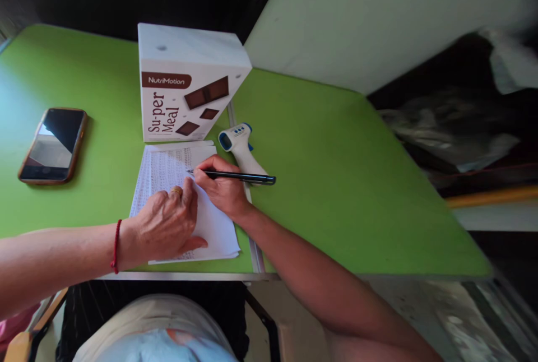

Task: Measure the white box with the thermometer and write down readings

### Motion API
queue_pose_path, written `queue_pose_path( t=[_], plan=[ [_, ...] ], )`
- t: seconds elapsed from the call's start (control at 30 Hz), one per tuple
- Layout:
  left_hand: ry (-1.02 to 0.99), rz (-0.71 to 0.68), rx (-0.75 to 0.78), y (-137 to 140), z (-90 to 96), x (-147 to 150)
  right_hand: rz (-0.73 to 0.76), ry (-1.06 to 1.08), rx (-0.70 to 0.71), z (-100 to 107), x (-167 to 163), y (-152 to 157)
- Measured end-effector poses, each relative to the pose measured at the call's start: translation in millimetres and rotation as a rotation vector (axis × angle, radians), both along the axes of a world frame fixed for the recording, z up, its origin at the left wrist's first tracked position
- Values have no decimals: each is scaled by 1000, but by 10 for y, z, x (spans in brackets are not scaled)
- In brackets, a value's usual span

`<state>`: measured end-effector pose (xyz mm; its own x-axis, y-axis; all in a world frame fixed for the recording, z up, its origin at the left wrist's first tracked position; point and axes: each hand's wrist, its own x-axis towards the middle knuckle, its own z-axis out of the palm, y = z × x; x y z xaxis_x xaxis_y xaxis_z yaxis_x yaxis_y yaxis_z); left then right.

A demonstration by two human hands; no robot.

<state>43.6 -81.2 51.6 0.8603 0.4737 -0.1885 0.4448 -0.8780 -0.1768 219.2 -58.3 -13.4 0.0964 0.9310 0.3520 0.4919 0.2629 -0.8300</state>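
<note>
A black pen (241, 175) is gripped in my right hand (222, 188), its tip on or just above the top sheet of paper. The sheets of paper (216, 227) lie in a loose stack, with rows of small handwriting on the upper left and a blank lower right. My left hand (168, 219) rests on the sheets with its fingers stretched forward and thumb apart, holding nothing; it covers part of the writing. Just beyond my right hand lies a white and blue infrared thermometer (241, 149), its handle partly behind the pen.
Behind the paper a white NutriMotion box (163, 107) stands upright on the green folding table (336, 182). To the left lies a smartphone (54, 146) in a brown case. A pale wall (336, 20) rises behind, and plastic bags (445, 126) sit on a dark shelf at right.
</note>
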Motion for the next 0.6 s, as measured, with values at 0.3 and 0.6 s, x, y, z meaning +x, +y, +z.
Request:
queue_pose_path(
  t=[0.3,0.6],
  plan=[
    [12,-4,13,-8,0,0,6,2,27,14,-4,0],
    [10,6,-15,13,31,6,10,22,14,9,-8,0]
  ],
)
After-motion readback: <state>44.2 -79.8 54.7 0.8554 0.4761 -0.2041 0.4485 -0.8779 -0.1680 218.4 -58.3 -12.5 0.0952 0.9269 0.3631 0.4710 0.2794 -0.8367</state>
